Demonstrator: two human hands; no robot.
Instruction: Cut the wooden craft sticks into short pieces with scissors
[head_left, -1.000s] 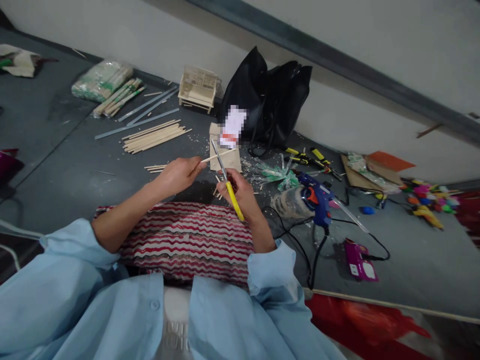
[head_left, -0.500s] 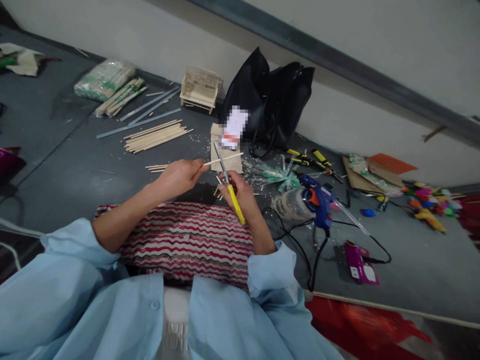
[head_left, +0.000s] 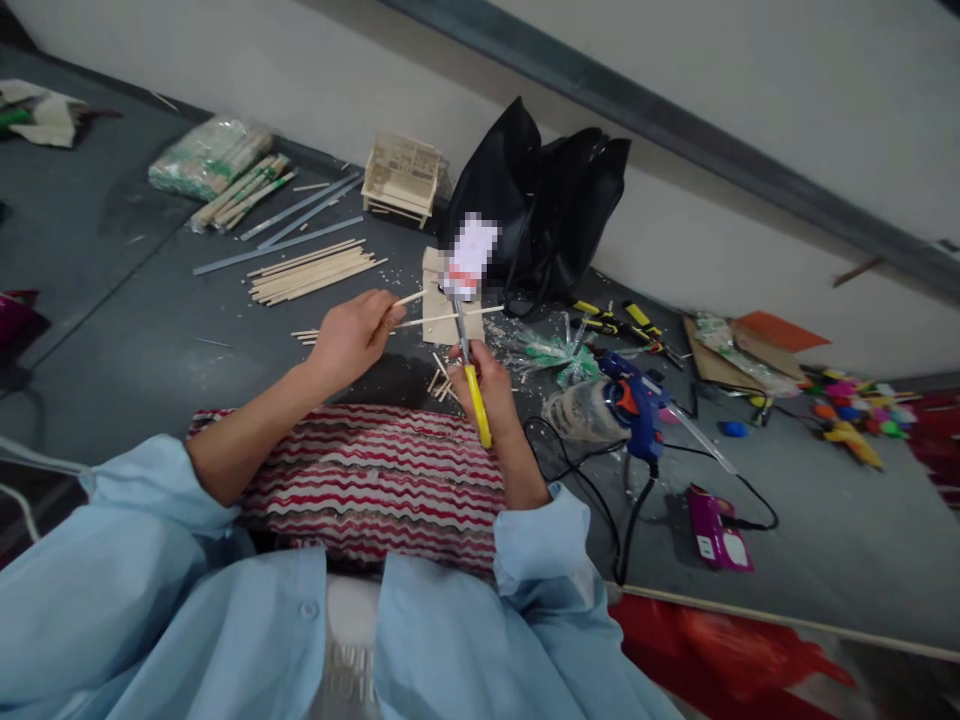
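My left hand (head_left: 356, 337) is closed on a thin wooden stick (head_left: 411, 298), whose short end sticks out past the fingertips. My right hand (head_left: 484, 385) grips a yellow-handled knife (head_left: 478, 408), with its long metal blade pointing away from me. Another thin stick (head_left: 491, 310) runs crosswise at the blade; whether the left fingers also touch it, I cannot tell. Beneath the hands, short cut sticks (head_left: 442, 385) lie in a small pile. A row of longer wooden sticks (head_left: 315, 275) rests at the left.
A striped cushion (head_left: 367, 480) lies in front of me. Behind stand a small stick-built model (head_left: 403, 180) and a black bag (head_left: 559, 200). A glue gun (head_left: 641, 405) with its cable is at the right, near a purple box (head_left: 718, 530). Bagged sticks (head_left: 210, 160) lie back left.
My left hand has drawn back slightly left and up, with a short stick end now apart from the crosswise stick. The knife has turned to point straighter away from me.
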